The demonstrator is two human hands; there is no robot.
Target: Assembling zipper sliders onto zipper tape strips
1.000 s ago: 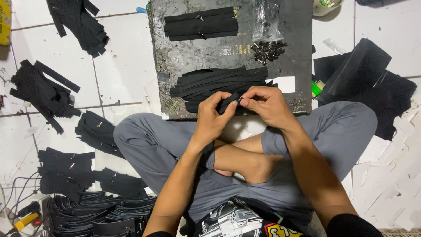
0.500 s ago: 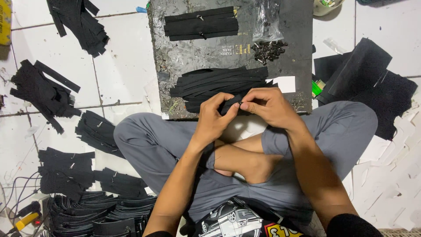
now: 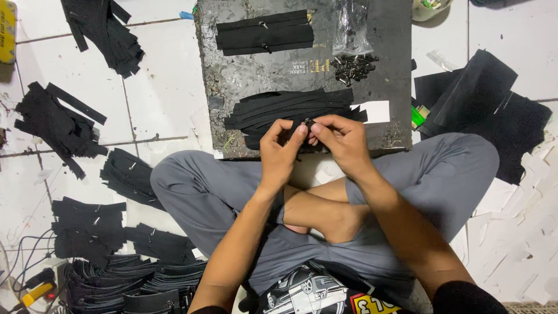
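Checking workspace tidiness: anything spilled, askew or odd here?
Mostly loose clutter: small dark metal pieces lie spilled beside their clear bag on the dark board, and black strip piles lie scattered askew over the tiled floor. No damage visible.

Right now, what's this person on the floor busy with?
A person sits cross-legged on the tiled floor. The left hand and right hand meet over a black zipper strip, pinching a small metal piece onto it. Just beyond, on a dark board, lie a loose pile of strips, a neat stack and a heap of small sliders.
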